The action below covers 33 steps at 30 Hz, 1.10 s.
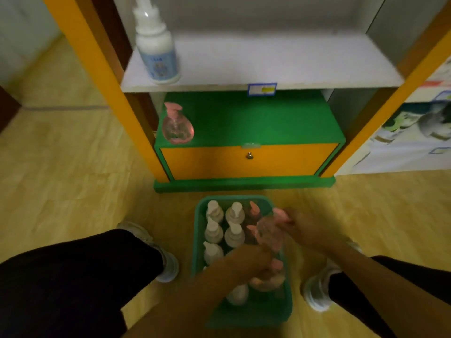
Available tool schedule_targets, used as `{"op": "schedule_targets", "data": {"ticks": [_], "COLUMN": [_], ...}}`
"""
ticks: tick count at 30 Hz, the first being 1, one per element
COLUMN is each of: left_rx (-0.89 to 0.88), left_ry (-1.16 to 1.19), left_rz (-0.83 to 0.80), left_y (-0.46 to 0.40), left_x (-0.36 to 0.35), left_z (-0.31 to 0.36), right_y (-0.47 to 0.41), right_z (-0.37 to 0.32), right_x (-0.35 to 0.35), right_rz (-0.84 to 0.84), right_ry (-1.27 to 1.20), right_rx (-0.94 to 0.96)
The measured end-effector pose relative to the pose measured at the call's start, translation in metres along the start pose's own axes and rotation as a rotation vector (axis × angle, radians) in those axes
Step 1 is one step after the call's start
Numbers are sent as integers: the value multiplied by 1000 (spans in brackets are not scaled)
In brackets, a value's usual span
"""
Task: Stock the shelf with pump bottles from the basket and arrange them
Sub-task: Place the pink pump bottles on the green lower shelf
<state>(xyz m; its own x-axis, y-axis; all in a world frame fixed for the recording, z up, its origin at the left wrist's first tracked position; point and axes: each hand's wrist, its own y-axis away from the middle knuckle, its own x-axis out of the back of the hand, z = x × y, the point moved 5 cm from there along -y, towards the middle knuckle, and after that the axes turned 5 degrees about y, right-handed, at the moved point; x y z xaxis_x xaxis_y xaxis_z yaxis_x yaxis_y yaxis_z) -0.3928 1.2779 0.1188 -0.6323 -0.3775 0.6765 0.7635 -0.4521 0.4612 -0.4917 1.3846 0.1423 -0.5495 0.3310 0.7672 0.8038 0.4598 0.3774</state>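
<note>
Above the basket (198, 240), right hand (301, 228) grips pink bottle (269, 234)

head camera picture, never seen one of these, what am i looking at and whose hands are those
It is one wide-angle camera worn on a person's head, looking down. The dark legs and shoes are the wearer's own. On the floor sits a green basket full of pump bottles. The right hand grips a pink pump bottle at its top, above the basket. The left hand reaches in among the bottles; blur hides whether it holds one. Ahead is the shelf unit: a white bottle on the white shelf, and a pink bottle on the green shelf below.
</note>
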Motion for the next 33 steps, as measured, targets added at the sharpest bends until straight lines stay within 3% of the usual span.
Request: {"op": "schedule_targets", "data": {"ticks": [5,7,9,15,25,28,33], "left_rx": [-18,-29,38,17,122,207,295], "left_ry": [234,239,352,546,1132,1261,1443], "left_rz": [256,406,442,716,898,888,729], "left_y": [58,74,83,106,91,78,59], "left_x": [88,120,145,211,233,234,230], "left_z": [13,12,1,-25,-64,-70,-72], "right_y": [14,19,19,9,-32,-43,-51], "right_z": [-39,-59,-75,-95,-110,-113,-115], "right_x": [70,89,106,129,119,114,109], "right_rz": [197,191,221,232,164,100,15], "right_ry": [-227,-330,-438,-847,-1090,-1066,-1111], "right_rx": [61,88,92,-8,-170,-239,-297]}}
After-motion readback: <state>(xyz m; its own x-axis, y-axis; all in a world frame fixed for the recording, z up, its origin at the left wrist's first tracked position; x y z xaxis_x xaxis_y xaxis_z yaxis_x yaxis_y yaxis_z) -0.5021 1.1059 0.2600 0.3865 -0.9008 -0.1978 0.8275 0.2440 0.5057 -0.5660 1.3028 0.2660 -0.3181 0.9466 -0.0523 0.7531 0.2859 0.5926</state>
